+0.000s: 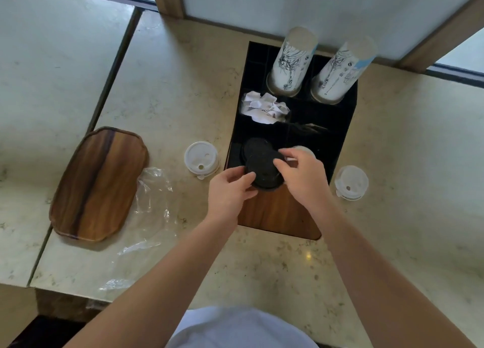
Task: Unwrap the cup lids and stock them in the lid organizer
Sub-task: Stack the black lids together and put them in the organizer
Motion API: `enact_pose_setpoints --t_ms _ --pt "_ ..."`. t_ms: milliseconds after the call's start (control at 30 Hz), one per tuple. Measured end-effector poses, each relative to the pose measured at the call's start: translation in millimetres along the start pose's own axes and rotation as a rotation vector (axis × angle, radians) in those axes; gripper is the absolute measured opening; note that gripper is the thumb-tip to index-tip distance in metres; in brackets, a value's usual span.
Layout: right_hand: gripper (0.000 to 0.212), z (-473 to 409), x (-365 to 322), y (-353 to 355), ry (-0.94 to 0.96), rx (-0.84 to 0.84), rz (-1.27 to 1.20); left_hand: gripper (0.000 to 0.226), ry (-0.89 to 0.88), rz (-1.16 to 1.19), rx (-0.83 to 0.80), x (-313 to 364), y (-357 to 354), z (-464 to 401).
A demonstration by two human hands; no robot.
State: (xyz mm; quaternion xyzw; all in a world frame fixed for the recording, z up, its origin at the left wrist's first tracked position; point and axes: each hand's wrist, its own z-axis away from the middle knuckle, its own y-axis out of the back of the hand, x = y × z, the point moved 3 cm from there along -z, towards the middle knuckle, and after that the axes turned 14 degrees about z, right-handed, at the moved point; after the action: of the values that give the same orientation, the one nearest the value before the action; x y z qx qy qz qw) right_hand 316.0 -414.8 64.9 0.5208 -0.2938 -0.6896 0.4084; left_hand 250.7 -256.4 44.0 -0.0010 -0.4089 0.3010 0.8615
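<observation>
Your left hand (230, 189) and right hand (301, 175) together clamped 1 stack of black lids (263, 169) over the near-left compartment of the black lid organizer (337, 127), with 2 white lid stacks (201, 159) flanking it on the counter (262, 264).

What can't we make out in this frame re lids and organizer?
Head view only:
- White lid in the organizer: mostly hidden by the right hand.
- Number of black lids held: stack depth hidden by both hands; left hand covers its edge.
- Front compartment's contents: dark, unreadable.
</observation>
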Motion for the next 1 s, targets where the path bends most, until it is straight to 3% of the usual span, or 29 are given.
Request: enact_pose_setpoints --t_ms 133,200,300,367,467,533,667,733,867,1000 --pt "0.045 -28.4 -25.0 -2.5 0.079 0.028 0.228 0.049 -0.045 0.004 0.092 4.0 -17.8 -20.1" --pt "0.045 -43.0 -33.1 -5.2 0.076 -0.063 0.331 0.045 -0.060 -0.007 0.118 7.0 -23.8 -29.4" --pt "0.036 -63.1 -42.2 -10.6 0.122 -0.291 0.416 0.017 -0.039 -0.085 0.086 6.2 -27.8 -42.6" --pt "0.027 -74.5 -47.0 -11.3 0.157 -0.394 0.476 0.025 0.022 -0.093 0.069 3.8 -28.6 -50.7" --pt "0.024 -81.9 -50.9 -9.6 0.231 -0.462 0.597 0.021 0.130 -0.001 0.056 1.5 -27.6 -61.2" --pt "0.040 -83.2 -51.4 -11.5 0.314 -0.497 0.687 0.014 0.168 0.027 0.073 2.2 -26.7 -67.5" --pt "0.100 -86.0 -49.5 -21.6 0.432 -0.566 0.822 0.010 0.219 0.043 0.079 5.3 -27.3 -70.6" --pt "0.118 -87.7 -47.1 -27.5 0.464 -0.541 0.912 0.013 0.232 0.135 0.080 6.6 -27.5 -70.2" --pt "0.113 -87.5 -39.5 -37.4 0.473 -0.452 0.990 0.018 0.250 0.265 0.082 7.9 -25.3 -68.4" --pt "0.103 -87.5 -37.9 -42.9 0.452 -0.392 0.974 0.043 0.233 0.293 0.022 6.8 -9.1 -57.6"
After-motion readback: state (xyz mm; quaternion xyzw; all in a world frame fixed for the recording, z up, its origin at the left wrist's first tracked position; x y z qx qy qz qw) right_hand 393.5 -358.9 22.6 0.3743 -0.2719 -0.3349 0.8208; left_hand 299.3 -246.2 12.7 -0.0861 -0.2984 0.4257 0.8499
